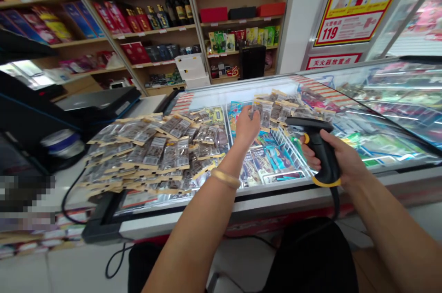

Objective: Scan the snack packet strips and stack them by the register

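Note:
My right hand [345, 157] is wrapped round the grip of a black and yellow barcode scanner [326, 157], its head level over the freezer. My left hand [247, 125], a gold bangle on the wrist, reaches over the freezer's glass top. Its fingers are closed on the edge of a small clear snack packet [265, 114] with dark contents. Part of that packet is hidden by the fingers. Similar packets [285, 104] lie just beyond it. To the left, a large heap of packets [165, 145] with tan borders spreads over the glass and the counter.
The chest freezer [207, 212] holds colourful ice cream bags [255, 164] and a white wire basket [286, 145]. A cable hangs from the scanner. Left stand a black machine [100, 102] and a roll of tape [62, 143]. Shelves [238, 21] line the back.

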Available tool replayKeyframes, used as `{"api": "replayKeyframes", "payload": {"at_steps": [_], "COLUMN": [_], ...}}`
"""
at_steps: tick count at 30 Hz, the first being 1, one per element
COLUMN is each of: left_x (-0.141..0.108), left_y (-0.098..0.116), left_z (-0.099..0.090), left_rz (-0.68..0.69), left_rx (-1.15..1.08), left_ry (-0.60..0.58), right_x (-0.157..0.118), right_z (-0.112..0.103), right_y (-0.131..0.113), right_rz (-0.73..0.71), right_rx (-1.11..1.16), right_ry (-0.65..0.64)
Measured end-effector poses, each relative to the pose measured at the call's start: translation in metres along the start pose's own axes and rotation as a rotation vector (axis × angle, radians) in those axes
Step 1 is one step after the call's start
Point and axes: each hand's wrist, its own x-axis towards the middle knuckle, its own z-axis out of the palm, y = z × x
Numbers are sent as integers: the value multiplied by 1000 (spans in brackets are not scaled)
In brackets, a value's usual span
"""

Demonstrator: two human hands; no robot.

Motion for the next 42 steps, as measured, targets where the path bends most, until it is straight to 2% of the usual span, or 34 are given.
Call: {"api": "replayKeyframes", "payload": {"at_steps": [2,4,7,10,12,14,16,18,21,26,33,42], "left_x": [4,9,18,27,29,27,20,12,1,-8,-10,6], "left_y": [9,18,23,16,6,-4,-15,-23,-33,-42,-46,-57], "left_z": [-27,-67,-142,-222,-268,-302,-322,-329,-323,-306,-296,-293], "left_rz": [61,108,185,151,122,79,28,-32,-65,-32,-43,-33], "left_rx": [43,76,123,225,306,397,521,700,927,1024,1069,1099], "left_ry": [27,49,173,279,358,406,345,231,110,51,69,33], "right_x": [6,14,30,49,61,72,80,88,99,124,154,169], "right_z": [14,34,73,116,145,173,198,219,243,264,265,265], "right_y": [-3,-4,2,13,22,31,39,46,57,75,91,92], "right_rz": [-17,-41,-41,8,42,79,113,146,192,238,316,324], "right_rx": [-26,-63,-96,-70,-44,-27,-14,-11,-12,43,135,167], "right_ry": [-52,-102,-174,-240,-283,-333,-375,-395,-411,-434,-421,-425]}}
